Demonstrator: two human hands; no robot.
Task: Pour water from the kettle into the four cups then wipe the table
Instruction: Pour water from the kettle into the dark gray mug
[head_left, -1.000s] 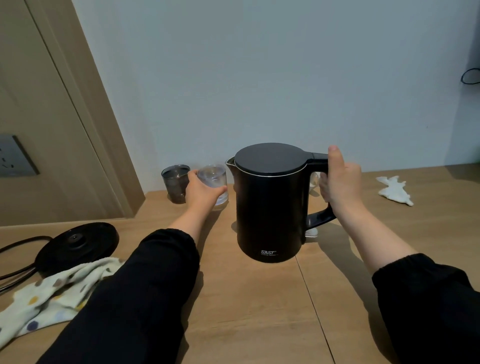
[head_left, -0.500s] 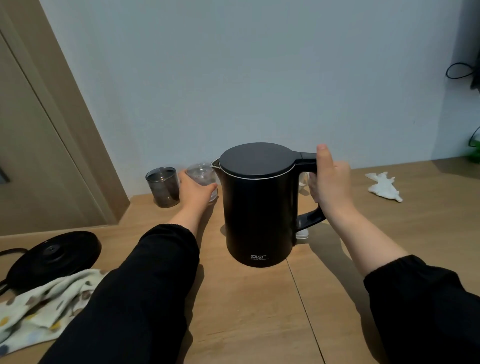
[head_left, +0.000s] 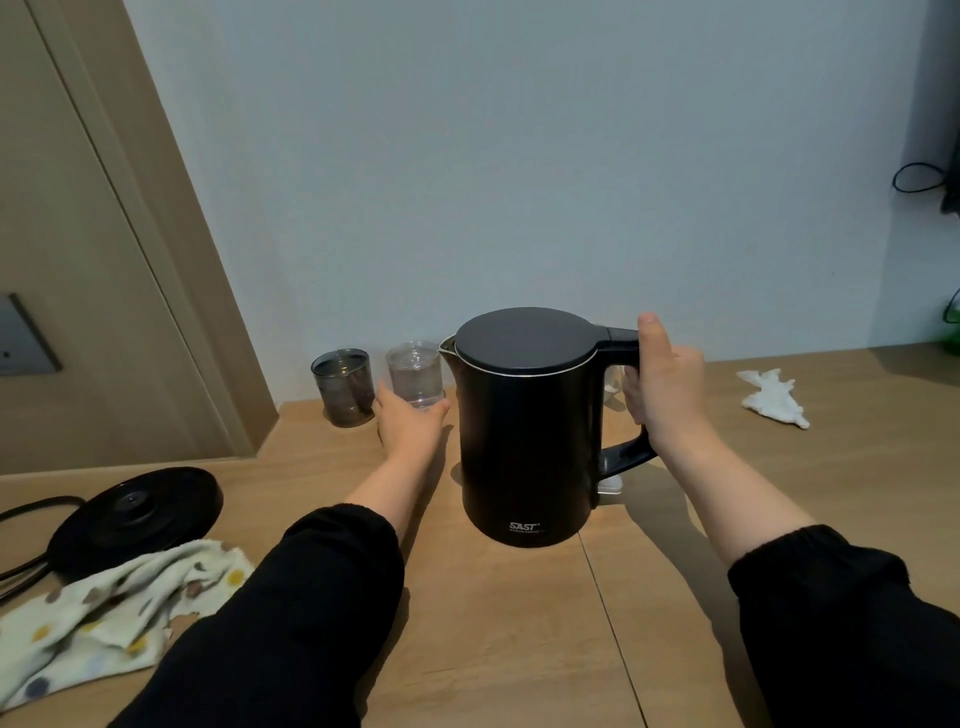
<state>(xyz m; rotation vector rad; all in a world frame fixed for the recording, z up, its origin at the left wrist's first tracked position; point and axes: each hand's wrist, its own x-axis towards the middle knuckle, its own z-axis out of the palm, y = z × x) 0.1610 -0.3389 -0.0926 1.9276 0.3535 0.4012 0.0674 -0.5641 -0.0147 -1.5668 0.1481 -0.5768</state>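
Head view of the pouring stage. The right hand (head_left: 662, 395) holds the black kettle (head_left: 524, 431) by its handle, fingers curled round the grip and thumb raised along its upper end. The kettle stands upright with its lid closed and appears lifted just clear of the counter (head_left: 519, 649). Its spout (head_left: 447, 344) points left, away from the handle, and lies just beside the rim of the clear cup (head_left: 415, 371), at about rim height. The left hand (head_left: 408, 428) steadies that cup at its foot, thumb on the kettle side and fingers curled round the far side. A dark cup (head_left: 344, 384) stands immediately left of the clear one, near the wall. The coming pour therefore depends on tipping the kettle leftward about its handle so that the spout passes over the clear cup's mouth; the left hand is the nearer to the cup and the right alone governs the tilt. The remaining cups are not clearly visible; something pale behind the handle is mostly hidden. A spotted cloth (head_left: 104, 608) lies at near left, beside the kettle base (head_left: 137, 514).
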